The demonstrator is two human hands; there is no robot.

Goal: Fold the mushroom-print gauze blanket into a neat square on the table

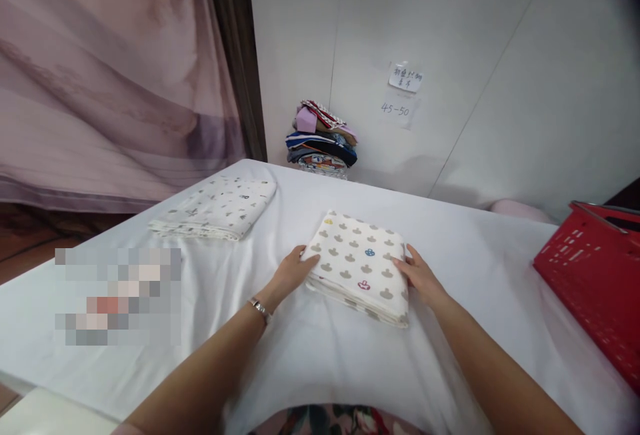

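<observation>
A folded white cloth (357,258) with rows of grey mushroom-like prints, plus a few in blue, red and yellow, lies on the white-covered table (320,361) in front of me. My left hand (296,268) grips its left edge, thumb on top. On the opposite edge, my right hand (421,275) holds it the same way, some fingers hidden at the side or beneath. The folded layers show along the near side. Farther left, a second folded white cloth (217,208) with small dark prints rests flat, touched by neither hand.
At the right edge of the table stands a red plastic basket (590,275). A pile of folded fabrics (323,141) rises beyond the far edge, by the wall with paper notes (405,79). A pink curtain (115,75) hangs at left. A pixelated patch (120,298) hides part of the table.
</observation>
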